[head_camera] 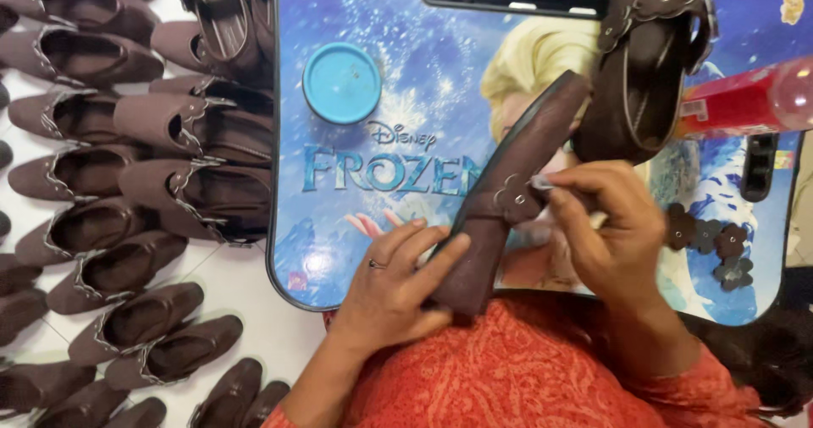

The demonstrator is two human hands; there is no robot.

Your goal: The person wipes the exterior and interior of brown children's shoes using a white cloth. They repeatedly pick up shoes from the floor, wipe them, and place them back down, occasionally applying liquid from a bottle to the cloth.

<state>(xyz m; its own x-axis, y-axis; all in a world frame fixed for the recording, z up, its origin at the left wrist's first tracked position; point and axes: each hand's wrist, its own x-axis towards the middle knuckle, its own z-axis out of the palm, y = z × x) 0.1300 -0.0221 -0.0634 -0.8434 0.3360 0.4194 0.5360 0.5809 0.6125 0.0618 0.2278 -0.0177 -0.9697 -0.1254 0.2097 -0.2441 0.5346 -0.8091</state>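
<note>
Head view: both hands' fingers around brown shoe [508, 199], second shoe [648, 64], teal lid [341, 82], flower trims [707, 242] nearby

I log the long textured shoe piece [508, 199] as dark brown throughout, with a flower-shaped brown patch on its side. The finished strapped shoe [648, 64] above it is the same dark brown, with scalloped flower trim. The small loose flower cutouts [707, 242] read as darker brown. The rows of slip-on shoes [118, 225] are matte brown with black insides, on a white floor [246, 292]. The lap bench [406, 89] carries a blue printed picture with white snowflake sparkle and a yellow-haired cartoon figure, edged in black. The round lid [341, 82] is plain turquoise. The plastic bottle [745, 98] is red. The sleeve [508, 377] is orange-red with a pale paisley pattern.
</note>
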